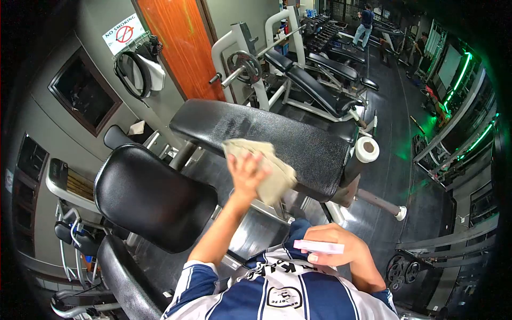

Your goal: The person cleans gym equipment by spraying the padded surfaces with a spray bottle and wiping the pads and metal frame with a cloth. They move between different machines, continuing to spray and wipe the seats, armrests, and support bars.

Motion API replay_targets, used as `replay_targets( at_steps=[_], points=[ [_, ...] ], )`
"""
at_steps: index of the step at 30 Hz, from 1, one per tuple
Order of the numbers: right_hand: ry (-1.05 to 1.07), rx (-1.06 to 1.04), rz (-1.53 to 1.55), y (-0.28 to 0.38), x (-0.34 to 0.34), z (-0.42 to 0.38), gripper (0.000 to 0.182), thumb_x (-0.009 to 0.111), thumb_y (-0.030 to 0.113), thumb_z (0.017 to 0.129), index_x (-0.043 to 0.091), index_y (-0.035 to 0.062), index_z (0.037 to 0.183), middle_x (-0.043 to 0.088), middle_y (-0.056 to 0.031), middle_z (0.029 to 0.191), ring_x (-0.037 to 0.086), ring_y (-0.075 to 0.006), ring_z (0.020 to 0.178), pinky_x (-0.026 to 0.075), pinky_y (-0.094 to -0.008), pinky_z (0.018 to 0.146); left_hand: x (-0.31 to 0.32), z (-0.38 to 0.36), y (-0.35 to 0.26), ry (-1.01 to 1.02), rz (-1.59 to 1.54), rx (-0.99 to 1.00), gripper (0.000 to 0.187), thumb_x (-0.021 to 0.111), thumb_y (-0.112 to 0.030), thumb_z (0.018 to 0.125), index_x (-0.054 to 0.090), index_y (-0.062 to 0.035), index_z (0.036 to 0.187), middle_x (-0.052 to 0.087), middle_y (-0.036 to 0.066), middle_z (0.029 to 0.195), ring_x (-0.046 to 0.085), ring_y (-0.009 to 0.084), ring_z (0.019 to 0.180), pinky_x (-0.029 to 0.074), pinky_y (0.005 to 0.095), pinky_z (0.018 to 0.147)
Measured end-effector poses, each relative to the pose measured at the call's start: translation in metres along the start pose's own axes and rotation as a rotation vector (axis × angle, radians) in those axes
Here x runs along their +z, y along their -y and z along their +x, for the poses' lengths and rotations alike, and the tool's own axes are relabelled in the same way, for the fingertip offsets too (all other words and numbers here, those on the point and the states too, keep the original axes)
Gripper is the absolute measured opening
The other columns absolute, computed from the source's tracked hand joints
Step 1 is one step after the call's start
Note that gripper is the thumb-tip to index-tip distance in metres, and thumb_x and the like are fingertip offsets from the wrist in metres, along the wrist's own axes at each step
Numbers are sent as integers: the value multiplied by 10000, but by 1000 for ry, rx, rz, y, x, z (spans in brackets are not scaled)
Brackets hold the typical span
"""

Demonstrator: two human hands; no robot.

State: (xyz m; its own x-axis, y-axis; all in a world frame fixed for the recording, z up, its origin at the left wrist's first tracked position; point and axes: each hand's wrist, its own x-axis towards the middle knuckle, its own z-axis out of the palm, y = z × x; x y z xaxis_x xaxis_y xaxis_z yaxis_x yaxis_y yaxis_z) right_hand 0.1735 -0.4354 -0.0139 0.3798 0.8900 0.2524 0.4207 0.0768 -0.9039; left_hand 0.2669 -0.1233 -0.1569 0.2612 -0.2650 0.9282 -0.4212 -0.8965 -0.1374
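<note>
My left hand (247, 174) lies on a folded beige cloth (278, 178), with its fingers bent over the top. The cloth is at the near edge of a long black padded bench (288, 136), and both hand and cloth are slightly blurred. Darker, wet-looking marks show on the padding just beyond the hand. Close to my body, my right hand (346, 246) is closed around what looks like a spray bottle (322, 247). Only its white top and pink tip show; the rest is hidden under the hand and against the striped shirt.
A black padded seat (152, 194) stands left of the bench. A white roller end (367, 149) sticks out at the bench's right. Beyond are a weight plate (244, 67) on a bar and an inclined bench (317, 90). A person (366, 25) stands far back.
</note>
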Motion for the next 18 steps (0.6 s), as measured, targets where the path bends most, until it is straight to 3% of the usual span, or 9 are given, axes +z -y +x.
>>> replay_targets(
  at_steps=[3, 4, 6, 9, 10, 12, 13, 14, 18],
  points=[
    [6, 43, -65, 2, -2, 0, 227, 713, 220, 850, 646, 18, 928, 599, -115, 781, 609, -309, 689, 464, -391, 602, -39, 64, 36, 180, -98, -370, 419, 622, -251, 791, 680, -110, 1182, 663, 54, 1257, 517, 227, 1294, 232, 471, 1147],
    [41, 47, -87, 2, -5, 1, 217, 707, 199, 834, 654, 14, 934, 622, -107, 798, 627, -286, 697, 481, -371, 615, -45, 87, 42, 117, -177, -506, 377, 585, -264, 854, 678, -75, 1166, 663, 81, 1234, 545, 266, 1237, 275, 467, 1118],
    [88, 46, -115, 4, -11, 4, 211, 702, 178, 819, 662, 10, 940, 644, -98, 815, 645, -263, 705, 499, -350, 628, -43, 107, 65, 301, -120, -595, 373, 545, -296, 919, 667, -41, 1161, 668, 134, 1172, 554, 318, 1191, 315, 473, 1087],
    [88, 6, -133, 9, -17, 11, 216, 716, 181, 810, 663, 16, 939, 639, -90, 802, 645, -262, 699, 498, -348, 621, -41, 146, 30, 519, -73, -689, 485, 495, -398, 964, 677, 29, 1100, 622, 277, 1180, 531, 433, 1179, 319, 493, 1086],
    [106, 15, -144, 11, -19, 15, 217, 721, 181, 808, 663, 19, 939, 641, -88, 805, 647, -267, 704, 499, -350, 622, -31, 140, 13, 565, 5, -530, 539, 479, -442, 964, 688, 38, 1097, 598, 300, 1230, 486, 446, 1254, 297, 489, 1112],
    [131, 12, -152, 11, -20, 25, 218, 726, 181, 805, 662, 22, 940, 642, -86, 808, 649, -271, 709, 501, -352, 622, -38, 158, -24, 720, -98, -400, 553, 478, -464, 961, 678, 2, 1181, 565, 230, 1342, 407, 360, 1369, 240, 518, 1149],
    [154, -1, -157, 8, -20, 31, 215, 720, 188, 819, 661, 24, 944, 645, -87, 812, 650, -275, 715, 502, -354, 625, -46, 167, -42, 714, -114, -352, 499, 564, -389, 926, 623, -34, 1271, 512, 208, 1411, 385, 372, 1379, 229, 518, 1173],
    [178, -11, -161, 6, -19, 35, 212, 715, 195, 833, 659, 25, 948, 648, -88, 817, 651, -280, 721, 504, -356, 628, -42, 164, -48, 661, -216, -248, 579, 600, -345, 892, 515, -80, 1400, 439, 135, 1503, 347, 343, 1420, 198, 535, 1188],
    [216, -80, -100, -2, -17, 54, 212, 695, 224, 867, 653, 30, 940, 632, -94, 800, 640, -298, 718, 493, -370, 617, -54, 161, -40, 703, -246, -226, 684, 636, -257, 838, 422, -147, 1478, 421, 89, 1526, 321, 319, 1445, 190, 573, 1182]
  ],
)
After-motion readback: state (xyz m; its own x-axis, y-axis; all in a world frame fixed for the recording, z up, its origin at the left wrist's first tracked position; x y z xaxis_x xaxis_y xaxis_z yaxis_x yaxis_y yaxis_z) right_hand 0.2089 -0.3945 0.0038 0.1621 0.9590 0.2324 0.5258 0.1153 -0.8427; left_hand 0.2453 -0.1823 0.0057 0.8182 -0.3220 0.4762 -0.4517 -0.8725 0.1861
